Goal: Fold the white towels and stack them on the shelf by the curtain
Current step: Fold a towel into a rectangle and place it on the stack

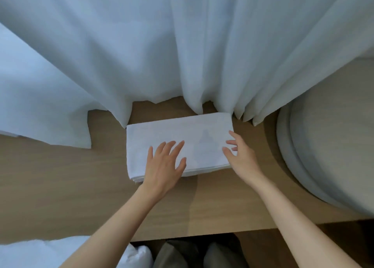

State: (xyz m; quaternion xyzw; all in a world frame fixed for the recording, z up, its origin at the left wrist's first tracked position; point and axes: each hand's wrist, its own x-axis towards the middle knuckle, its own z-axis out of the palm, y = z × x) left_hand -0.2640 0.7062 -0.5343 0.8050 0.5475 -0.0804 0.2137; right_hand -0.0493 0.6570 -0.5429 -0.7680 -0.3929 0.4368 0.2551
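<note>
A folded white towel (178, 134) lies flat on the wooden shelf (60, 182), its far edge against the hanging curtain (182, 44). My left hand (165, 162) rests palm down on the towel's near edge with the fingers spread. My right hand (239, 154) hovers at the towel's right end, fingers apart and slightly curled, holding nothing. Another white cloth (50, 126) lies spread at the shelf's left, partly under the curtain. More white towel fabric (40, 253) shows at the bottom left, below the shelf's front edge.
A round grey cushioned seat (327, 146) stands on the right and overlaps the shelf's right end. Below the shelf's front edge grey bundles (198, 253) lie on the floor. Bare wood runs in front of and left of the towel.
</note>
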